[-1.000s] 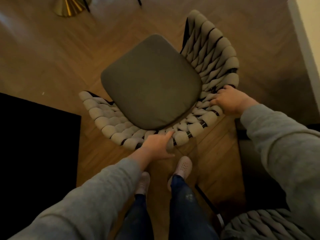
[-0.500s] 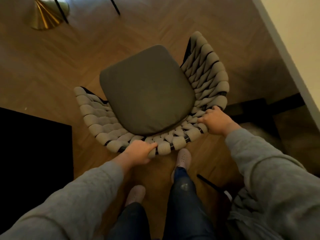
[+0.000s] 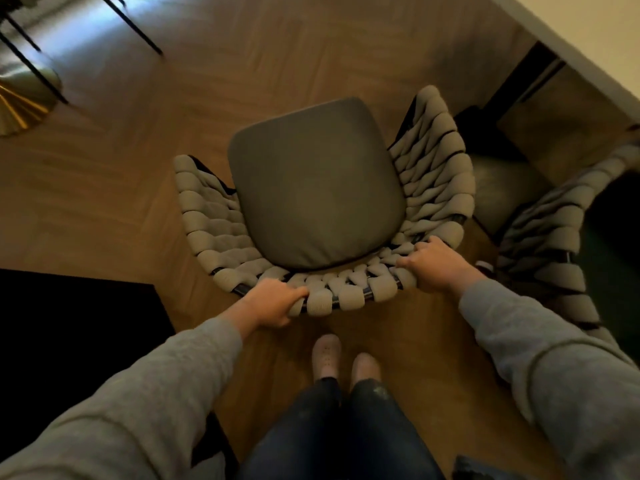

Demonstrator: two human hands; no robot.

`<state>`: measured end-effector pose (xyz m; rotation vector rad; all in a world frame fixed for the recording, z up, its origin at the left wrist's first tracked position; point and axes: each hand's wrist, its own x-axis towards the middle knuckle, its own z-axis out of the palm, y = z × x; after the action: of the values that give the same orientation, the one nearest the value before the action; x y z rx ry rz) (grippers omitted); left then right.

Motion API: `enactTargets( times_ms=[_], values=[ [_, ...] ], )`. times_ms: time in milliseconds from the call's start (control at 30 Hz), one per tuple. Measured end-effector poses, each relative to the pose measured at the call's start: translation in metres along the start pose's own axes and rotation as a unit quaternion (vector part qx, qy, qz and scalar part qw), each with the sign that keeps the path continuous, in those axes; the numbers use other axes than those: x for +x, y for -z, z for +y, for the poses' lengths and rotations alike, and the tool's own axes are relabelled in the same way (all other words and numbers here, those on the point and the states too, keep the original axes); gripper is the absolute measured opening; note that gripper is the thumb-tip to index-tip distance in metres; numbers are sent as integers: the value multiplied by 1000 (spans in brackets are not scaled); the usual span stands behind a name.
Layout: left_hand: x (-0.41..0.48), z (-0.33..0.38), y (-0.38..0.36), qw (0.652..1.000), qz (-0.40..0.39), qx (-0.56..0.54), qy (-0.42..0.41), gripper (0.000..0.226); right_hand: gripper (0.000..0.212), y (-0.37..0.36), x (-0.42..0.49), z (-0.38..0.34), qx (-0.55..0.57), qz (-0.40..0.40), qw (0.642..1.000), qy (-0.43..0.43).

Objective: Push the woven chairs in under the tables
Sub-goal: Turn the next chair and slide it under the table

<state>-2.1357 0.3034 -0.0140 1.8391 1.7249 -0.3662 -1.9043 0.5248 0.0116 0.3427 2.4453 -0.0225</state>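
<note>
Chair stands out on bare floor, not yet pushed in under anything; left hand and right hand each grip its woven back rim.

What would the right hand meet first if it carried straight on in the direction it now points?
The right hand has its grip on the woven chair's back rim; going on forward and leftward, it would likely meet the grey seat cushion next, though depth is unclear.
</note>
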Motion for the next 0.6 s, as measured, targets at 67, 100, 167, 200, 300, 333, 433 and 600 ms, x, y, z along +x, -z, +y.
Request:
enactTargets(
  times_ms=[67, 100, 167, 200, 300, 333, 433, 600],
  values=[
    [-17, 1, -13, 1000, -10, 10, -11, 43, 39, -10, -21, -16, 22, -2, 999, 25],
    [-24, 1, -18, 1000, -17, 15, -19, 42, 43, -16, -30, -21, 36, -14, 999, 29],
    [-34, 1, -25, 999, -27, 26, -36, 43, 56, -28, -42, -24, 33, -35, 999, 11],
    [-37, 0, -28, 998, -28, 30, -40, 43, 61, -32, -44, -24, 23, -46, 999, -10],
    [-42, 0, -29, 997, -35, 48, -44, 45, 52, -41, -49, -35, 18, -54, 997, -48],
    [-44, -1, -30, 997, -40, 53, -45, 46, 49, -44, -52, -42, 22, -39, 998, -53],
    [-54, -14, -38, 994, -62, 77, -50, 48, 46, -55, -60, -72, 39, -12, 997, -63],
    [-64, -56, -43, 976, -116, 149, -110, 45, 36, -55, -74, -129, 92, -10, 993, -75]
  ],
)
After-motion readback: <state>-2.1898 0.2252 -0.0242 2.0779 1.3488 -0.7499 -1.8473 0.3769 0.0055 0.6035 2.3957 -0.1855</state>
